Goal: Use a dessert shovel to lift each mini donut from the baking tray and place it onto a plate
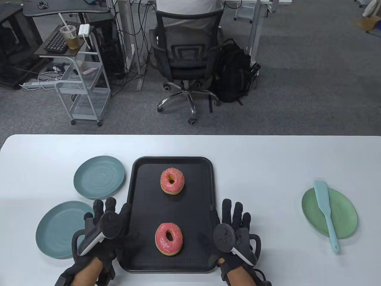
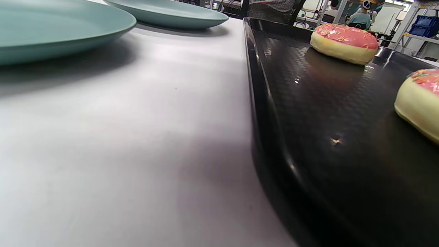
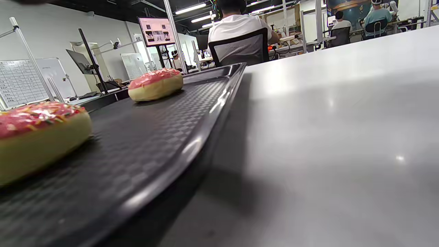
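Observation:
A black baking tray [image 1: 143, 190] lies in the middle of the white table with two pink-iced donuts on it, one far [image 1: 172, 181] and one near [image 1: 168, 238]. My left hand [image 1: 110, 210] lies with straight fingers at the tray's left rim, holding nothing. At the right rim my right hand [image 1: 236, 214] lies the same way. The pale blue dessert shovel [image 1: 325, 208] rests across a green plate [image 1: 345, 217] far to the right, away from both hands. The wrist views show the tray [image 2: 308, 103] [image 3: 164, 130] and the donuts [image 2: 344, 43] [image 3: 37, 137], but no fingers.
Two blue-green plates stand left of the tray, one far [image 1: 99, 177] and one near [image 1: 59, 229] beside my left hand. Beyond the table's far edge is an office chair [image 1: 186, 53] with a seated person.

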A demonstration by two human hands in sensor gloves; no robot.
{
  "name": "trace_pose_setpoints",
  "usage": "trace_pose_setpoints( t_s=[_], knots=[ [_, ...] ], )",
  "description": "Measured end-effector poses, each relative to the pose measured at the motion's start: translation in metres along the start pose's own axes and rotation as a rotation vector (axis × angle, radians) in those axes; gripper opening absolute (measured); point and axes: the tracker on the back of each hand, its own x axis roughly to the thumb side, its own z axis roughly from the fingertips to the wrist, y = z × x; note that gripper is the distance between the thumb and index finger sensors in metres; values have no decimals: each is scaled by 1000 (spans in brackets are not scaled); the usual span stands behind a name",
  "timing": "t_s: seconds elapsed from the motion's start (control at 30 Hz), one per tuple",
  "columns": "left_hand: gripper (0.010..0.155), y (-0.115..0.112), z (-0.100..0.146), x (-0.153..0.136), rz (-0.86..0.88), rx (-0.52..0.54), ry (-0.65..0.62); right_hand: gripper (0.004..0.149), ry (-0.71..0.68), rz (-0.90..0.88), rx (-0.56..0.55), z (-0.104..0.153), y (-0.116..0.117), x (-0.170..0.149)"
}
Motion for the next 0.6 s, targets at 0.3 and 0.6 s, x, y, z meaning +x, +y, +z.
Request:
trace_pose_setpoints(
  t_s=[0.3,0.6],
  knots=[
    [90,-1,1,1,-1,-4,3,96,-2,-13,13,1,0,0],
    [90,-1,1,1,4,-8,8,96,14,-30,28,2,1,-1]
  ],
)
